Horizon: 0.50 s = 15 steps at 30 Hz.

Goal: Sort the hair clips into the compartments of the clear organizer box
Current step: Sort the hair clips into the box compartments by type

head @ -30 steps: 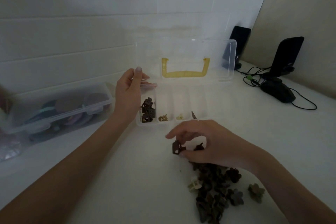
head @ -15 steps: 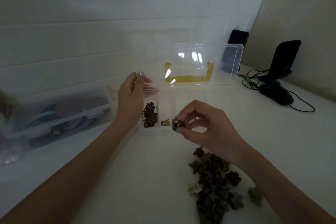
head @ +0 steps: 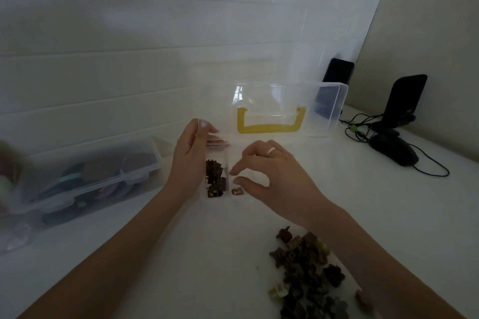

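Note:
The clear organizer box [head: 228,160] lies open on the white table, its lid [head: 331,111] with a yellow handle [head: 269,128] standing up behind. My left hand [head: 189,160] grips the box's left wall. Several dark brown hair clips [head: 213,180] fill the leftmost compartment, and one tan clip [head: 238,191] lies in the second. My right hand [head: 272,176] hovers over these compartments with thumb and forefinger apart and nothing between them. A pile of brown, olive and cream hair clips [head: 305,274] lies on the table under my right forearm.
A second clear box [head: 90,179] with colourful items stands at the left against the tiled wall. A black mouse [head: 394,153] with its cable and two black stands [head: 407,101] sit at the back right.
My right hand carried a dark brown clip from the pile up to the box's left compartments and now has opened with the clip gone from its fingers. My left hand stayed on the box.

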{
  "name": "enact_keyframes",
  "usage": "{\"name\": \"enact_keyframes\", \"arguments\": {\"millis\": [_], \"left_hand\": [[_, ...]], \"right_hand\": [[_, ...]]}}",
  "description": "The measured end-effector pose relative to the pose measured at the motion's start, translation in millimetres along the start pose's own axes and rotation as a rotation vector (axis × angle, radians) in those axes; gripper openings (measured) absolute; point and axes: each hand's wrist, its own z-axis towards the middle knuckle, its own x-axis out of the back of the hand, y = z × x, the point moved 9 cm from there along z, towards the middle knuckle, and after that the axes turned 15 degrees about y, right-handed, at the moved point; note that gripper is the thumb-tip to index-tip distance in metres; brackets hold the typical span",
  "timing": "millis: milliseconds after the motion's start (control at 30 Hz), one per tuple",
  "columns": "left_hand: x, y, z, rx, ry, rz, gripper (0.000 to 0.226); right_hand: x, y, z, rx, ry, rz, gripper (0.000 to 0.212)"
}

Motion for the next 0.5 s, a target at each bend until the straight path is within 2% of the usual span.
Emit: {"name": "enact_keyframes", "arguments": {"millis": [167, 300, 367, 500], "left_hand": [[-4, -26, 3, 0.163, -0.087, 0.047, 0.035], [-7, -38, 1, 0.426, -0.132, -0.082, 0.036], [-12, -47, -5, 0.546, -0.205, -0.142, 0.035], [-14, -52, -16, 0.651, -0.292, -0.209, 0.030]], "right_hand": [[27, 17, -28, -0.091, 0.012, 0.021, 0.013], [38, 30, -46, -0.167, -0.060, 0.055, 0.015], [41, 33, -54, -0.210, -0.083, 0.104, 0.018], [54, 31, -58, -0.175, -0.034, 0.106, 0.020]]}}
